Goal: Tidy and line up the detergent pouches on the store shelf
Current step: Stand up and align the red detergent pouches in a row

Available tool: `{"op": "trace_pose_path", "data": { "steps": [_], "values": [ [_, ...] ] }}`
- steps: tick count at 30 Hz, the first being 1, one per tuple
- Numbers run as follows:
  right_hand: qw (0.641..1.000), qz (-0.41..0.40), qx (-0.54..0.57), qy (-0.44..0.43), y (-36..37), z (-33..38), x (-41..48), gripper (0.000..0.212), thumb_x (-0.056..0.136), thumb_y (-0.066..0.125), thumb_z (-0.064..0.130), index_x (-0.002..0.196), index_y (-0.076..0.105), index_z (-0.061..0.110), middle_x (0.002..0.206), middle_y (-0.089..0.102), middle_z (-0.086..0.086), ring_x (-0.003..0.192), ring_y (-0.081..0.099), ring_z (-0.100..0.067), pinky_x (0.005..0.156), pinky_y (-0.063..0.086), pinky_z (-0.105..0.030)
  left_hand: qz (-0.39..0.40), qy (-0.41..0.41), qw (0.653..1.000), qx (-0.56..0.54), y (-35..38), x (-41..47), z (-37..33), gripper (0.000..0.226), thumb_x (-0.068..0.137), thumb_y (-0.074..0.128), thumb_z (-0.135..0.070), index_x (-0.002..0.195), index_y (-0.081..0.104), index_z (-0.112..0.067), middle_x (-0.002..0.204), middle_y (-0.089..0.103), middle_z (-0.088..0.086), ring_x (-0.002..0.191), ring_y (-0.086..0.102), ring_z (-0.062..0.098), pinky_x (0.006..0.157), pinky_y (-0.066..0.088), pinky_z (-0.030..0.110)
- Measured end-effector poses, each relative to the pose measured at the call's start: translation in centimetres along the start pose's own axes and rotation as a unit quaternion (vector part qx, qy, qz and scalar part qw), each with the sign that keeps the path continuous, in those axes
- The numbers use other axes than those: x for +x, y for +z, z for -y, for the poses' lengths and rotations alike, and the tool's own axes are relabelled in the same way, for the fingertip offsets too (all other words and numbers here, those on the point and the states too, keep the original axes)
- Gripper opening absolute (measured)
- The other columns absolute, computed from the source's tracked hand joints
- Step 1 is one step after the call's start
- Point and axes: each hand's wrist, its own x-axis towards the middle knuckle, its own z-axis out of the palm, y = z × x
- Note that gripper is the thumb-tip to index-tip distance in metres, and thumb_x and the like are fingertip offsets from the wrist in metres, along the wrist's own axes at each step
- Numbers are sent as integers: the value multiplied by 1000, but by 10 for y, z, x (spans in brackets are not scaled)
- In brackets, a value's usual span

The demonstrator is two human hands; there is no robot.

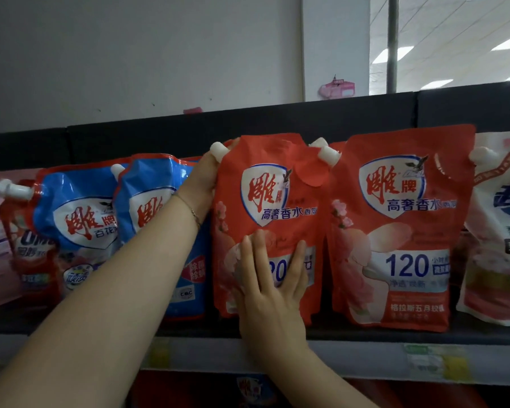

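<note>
**Red pouch steadied in both hands, slouching neighbours either side**

Out past the left hand (203, 175), two blue pouches (71, 201) lean over rather than stand square, and the person's forearm crosses in front of the nearer one. To my eye that is the first risk. Nudge the held pouch leftward and those soft, sagging packs may slump further or slide toward the shelf (365, 334) lip.

The left hand has its fingers curled round the upper left edge of the red pouch (277, 178), just under its white cap (218, 150). The pouch stands upright on the shelf between the two hands. The right hand (270, 293) lies low on its front, fingers straight and spread, pressing flat and gripping nothing.

Just right of the right hand stands a second red pouch (401, 231), touching the first. Its white spout (327, 156) pokes across the held pouch's top corner. Shifted right, the held pouch could catch there and tip both. Beyond it stands a white pouch (498, 231), partly cut off by the frame.
</note>
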Motion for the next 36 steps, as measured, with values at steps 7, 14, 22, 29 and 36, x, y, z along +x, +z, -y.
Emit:
{"op": "trace_pose_path", "data": {
  "steps": [7, 14, 22, 29, 36],
  "values": [
    [990, 130, 36, 25, -2, -4, 19, 99, 88, 55, 51, 148, -22, 32, 155, -29, 12, 131, -34, -52, 102, -9, -61, -110, -71, 991, 32, -11, 22, 3, 13, 87, 51, -13, 80, 60, -8, 87, 64, 14, 74, 64, 25, 71, 55, 36],
    [975, 218, 49, 23, -22, -14, 21, 99, 82, 53, 65, 145, -21, 44, 154, -33, 4, 138, -26, -45, 110, 11, -62, -327, 171, 924, 103, -10, -22, 4, 38, 95, 33, -2, 130, 44, -13, 135, 49, 6, 104, 54, 7, 79, 46, 12],
    [994, 83, 66, 6, -20, -48, 26, 72, 98, 19, 55, 151, -12, 17, 158, -23, -1, 144, -22, -14, 113, 3, -35, -56, 357, 656, 663, -2, -92, 94, 54, 100, 28, -29, 151, 19, -14, 160, 13, 4, 148, 5, 16, 117, 15, 42],
    [990, 127, 63, -4, -2, -61, 32, 66, 99, 14, 53, 149, -19, 26, 151, -39, 0, 138, -35, -15, 110, -6, -36, -91, 264, 607, 744, -2, -80, 124, 58, 101, 3, -40, 152, 6, -14, 161, 4, 5, 148, 2, 19, 116, 10, 44],
    [985, 167, 49, -18, -6, -64, 40, 63, 100, 13, 48, 151, -14, 23, 153, -35, -6, 139, -33, -19, 111, -4, -36, -101, 215, 614, 753, 6, -78, 124, 60, 98, 13, -40, 150, -9, -22, 159, -11, -2, 146, -15, 12, 117, 0, 38]
  ]
}}
